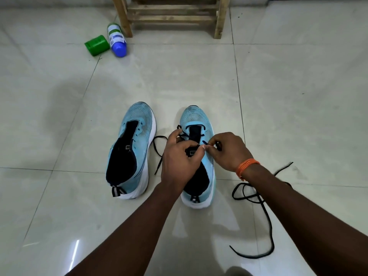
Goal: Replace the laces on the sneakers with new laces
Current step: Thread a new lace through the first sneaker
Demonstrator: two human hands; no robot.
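Observation:
Two light blue sneakers with white soles stand side by side on the tiled floor, toes pointing away. The left sneaker [131,150] has no lace in it. A dark lace [158,154] is threaded through the lowest eyelets of the right sneaker [199,120], and one end trails on the floor between the shoes. My left hand [179,158] holds the right sneaker at its tongue, fingers curled over the lace there. My right hand [229,150] pinches the other lace end at the shoe's right eyelets. A second black lace [266,208] lies loose on the floor to the right.
A green cap [97,45] and a bottle with a blue end [117,39] lie on the floor at the back left. A wooden rack [171,14] stands behind them against the wall. Pale floor tiles [298,86] surround the shoes.

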